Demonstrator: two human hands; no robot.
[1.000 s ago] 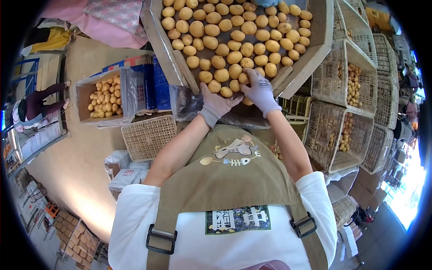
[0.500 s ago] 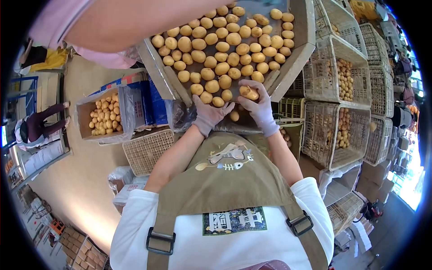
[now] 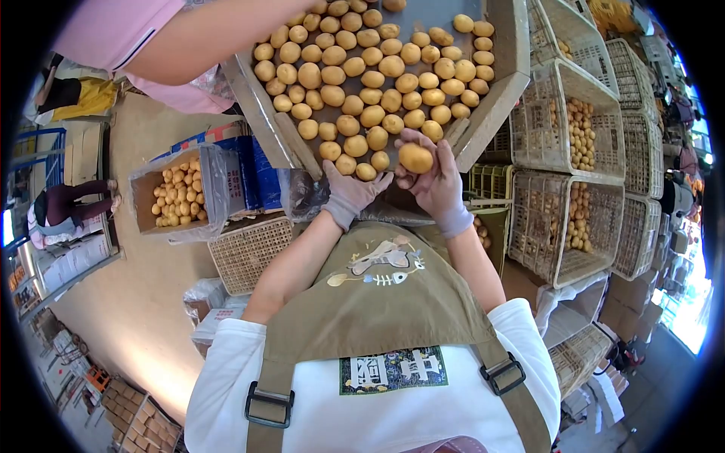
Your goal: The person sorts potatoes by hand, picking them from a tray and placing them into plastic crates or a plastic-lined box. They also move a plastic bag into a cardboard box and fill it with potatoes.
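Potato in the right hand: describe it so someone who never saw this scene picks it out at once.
Find the big sorting tray of yellow potatoes at the top of the view. At its narrow near end sits the gloved right hand, cupping one potato. It is the only one held in a palm; the rest lie loose on the tray.

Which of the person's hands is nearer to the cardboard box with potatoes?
Left. The left hand lies open at the near edge of the tray, on the side toward the cardboard box. The right hand is beyond it, farther away, holding a potato.
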